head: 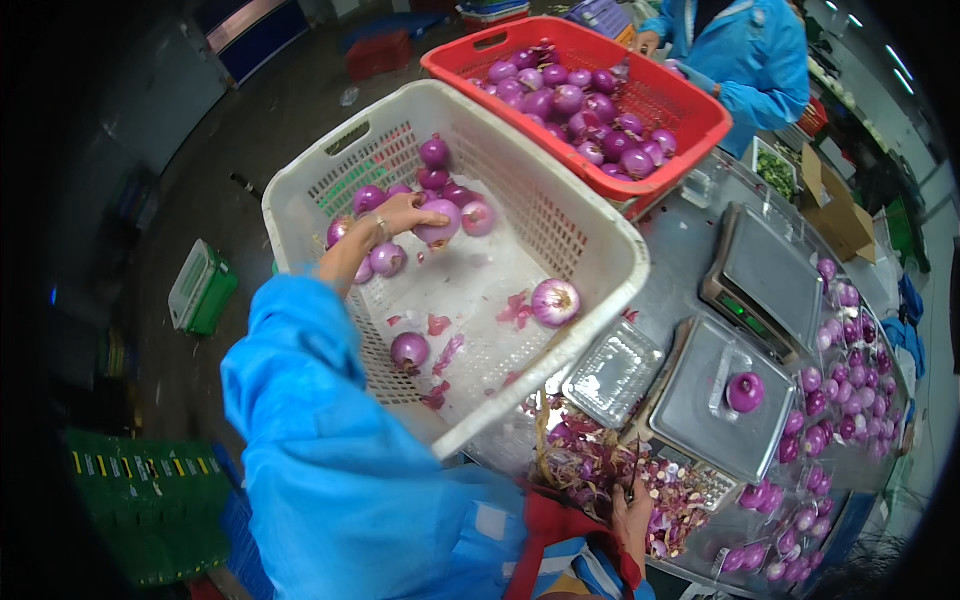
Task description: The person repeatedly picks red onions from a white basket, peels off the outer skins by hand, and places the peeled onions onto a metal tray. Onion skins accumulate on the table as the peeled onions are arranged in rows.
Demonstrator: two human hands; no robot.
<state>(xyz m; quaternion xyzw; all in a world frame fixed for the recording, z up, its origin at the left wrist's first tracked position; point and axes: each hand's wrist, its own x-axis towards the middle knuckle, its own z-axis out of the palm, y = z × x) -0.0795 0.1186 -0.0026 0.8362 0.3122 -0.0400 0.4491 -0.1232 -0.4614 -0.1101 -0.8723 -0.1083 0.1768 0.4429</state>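
Observation:
My left hand [401,215] is inside a white plastic crate [480,289], fingers around a large purple onion [439,223]. Several more onions crowd the crate's far left side, and a striped onion [555,303] lies near its right wall. Loose bits of skin are scattered on the crate floor. Low by my body, my right hand [632,517] grips a small knife [637,459], whose thin dark blade points up over a heap of onion skins and trimmings [589,469]. The knife's handle is hidden in the fingers.
A digital scale [690,405] bears one onion [745,392] in a clear tray; a second scale [772,262] stands beyond. Between crate and scale lies a clear plastic container [615,371]. Packed onions [847,390] line the right. Behind are a red crate [671,101] of onions and a co-worker [757,52].

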